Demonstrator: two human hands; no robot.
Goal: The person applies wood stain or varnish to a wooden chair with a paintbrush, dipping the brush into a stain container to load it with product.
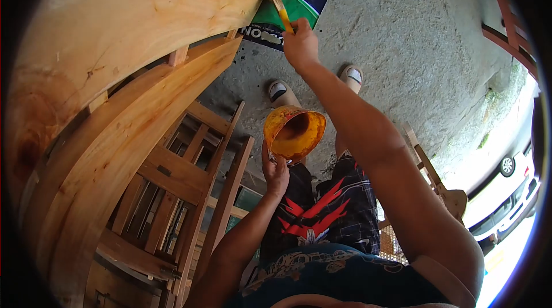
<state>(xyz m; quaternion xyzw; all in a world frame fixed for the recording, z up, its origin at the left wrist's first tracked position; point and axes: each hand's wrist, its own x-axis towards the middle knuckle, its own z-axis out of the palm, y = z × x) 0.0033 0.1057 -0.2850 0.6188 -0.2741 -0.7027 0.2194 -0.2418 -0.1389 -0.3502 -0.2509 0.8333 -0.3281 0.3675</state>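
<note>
Right hand (301, 49) closed on yellow-handled brush (284, 16); left hand (276, 176) clasped around stained yellow round pot (275, 127); spillage could be caused by overtipping.

one head-worn view looks steeply down, close.

Right hand (301, 48) holds a brush (280, 11) at the end of the wooden panel (144, 9); left hand (276, 174) supports a tilted yellow container (294, 133), open side up, above the floor (391, 32).
</note>
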